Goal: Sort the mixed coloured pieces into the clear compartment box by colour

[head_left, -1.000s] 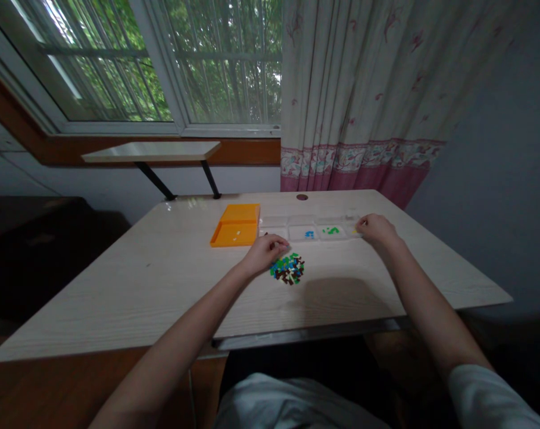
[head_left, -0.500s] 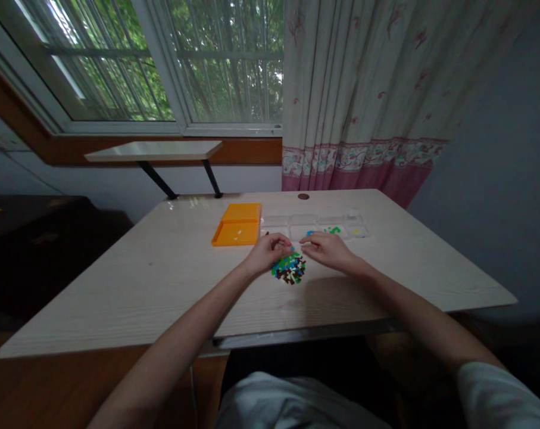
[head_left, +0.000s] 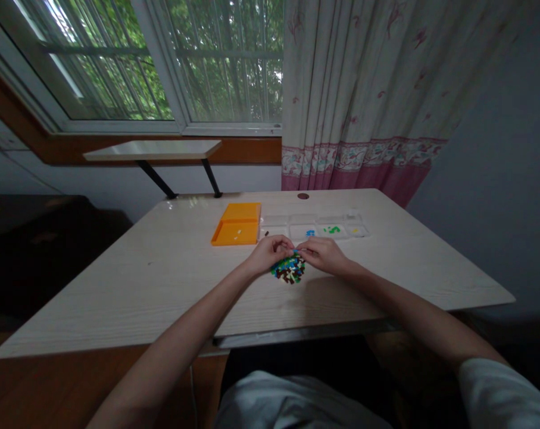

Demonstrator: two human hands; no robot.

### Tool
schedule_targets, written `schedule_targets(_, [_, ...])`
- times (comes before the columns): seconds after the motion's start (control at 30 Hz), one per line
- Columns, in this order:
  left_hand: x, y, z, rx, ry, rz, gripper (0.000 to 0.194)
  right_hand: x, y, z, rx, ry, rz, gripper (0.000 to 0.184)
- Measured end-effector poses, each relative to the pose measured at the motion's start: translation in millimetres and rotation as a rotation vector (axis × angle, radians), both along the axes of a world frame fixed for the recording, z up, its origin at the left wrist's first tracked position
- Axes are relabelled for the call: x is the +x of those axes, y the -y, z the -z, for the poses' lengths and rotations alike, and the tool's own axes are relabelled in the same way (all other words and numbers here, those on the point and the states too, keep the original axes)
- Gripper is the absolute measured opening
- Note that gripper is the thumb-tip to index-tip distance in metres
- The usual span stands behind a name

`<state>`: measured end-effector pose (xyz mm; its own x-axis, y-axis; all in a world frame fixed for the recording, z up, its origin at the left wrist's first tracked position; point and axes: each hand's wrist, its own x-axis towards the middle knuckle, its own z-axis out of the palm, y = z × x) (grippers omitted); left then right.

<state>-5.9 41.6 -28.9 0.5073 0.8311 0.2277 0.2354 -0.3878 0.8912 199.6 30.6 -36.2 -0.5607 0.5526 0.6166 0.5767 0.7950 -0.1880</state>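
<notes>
Left grip (head_left: 270, 254), right grip (head_left: 325, 255) curled at pieces (head_left: 290, 271)

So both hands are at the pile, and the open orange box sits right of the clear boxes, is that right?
Not quite: in the head view, the open orange box sits left of the clear boxes. The left hand and right hand are at the pile, as you said.

Green foliage (head_left: 252, 77) shows through a barred window (head_left: 160, 65) beside a flowered curtain (head_left: 327, 83). Dim light falls on a greyish wall (head_left: 479, 155), a pale table (head_left: 162, 298) with a raised shelf (head_left: 153, 150), and brown floor (head_left: 37, 387).
</notes>
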Motion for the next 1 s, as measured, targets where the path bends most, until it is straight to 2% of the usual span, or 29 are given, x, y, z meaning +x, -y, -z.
schedule_targets(0.13, [-5, -1, -4.1, 0.077, -0.101, -0.040, 0.028, 3, -1, -6.8, 0.042, -0.032, 0.040, 0.021])
schedule_targets(0.3, [-26, -4, -20.2, 0.324, -0.532, -0.038, 0.021, 18, -8, -15.9, 0.073, -0.145, 0.168, 0.022])
schedule_targets(0.43, [-40, -6, -26.9, 0.347, -0.755, -0.021, 0.021, 28, -12, -17.0, 0.088, -0.190, 0.215, 0.021])
schedule_targets(0.53, [-43, -7, -27.3, 0.302, -0.782, 0.026, 0.021, 29, -12, -17.3, 0.081, -0.196, 0.218, 0.021])
schedule_targets(0.67, [-41, -7, -27.4, 0.245, -0.723, 0.076, 0.020, 29, -14, -15.7, 0.050, -0.190, 0.243, 0.021])
schedule_targets(0.83, [-41, -7, -25.1, 0.214, -0.633, 0.135, 0.018, 35, -26, -8.7, -0.045, -0.087, 0.386, 0.017])
schedule_targets(1.0, [-43, -10, -21.2, 0.159, -0.565, 0.122, 0.018, 39, -35, -0.8, -0.089, -0.029, 0.505, 0.017])
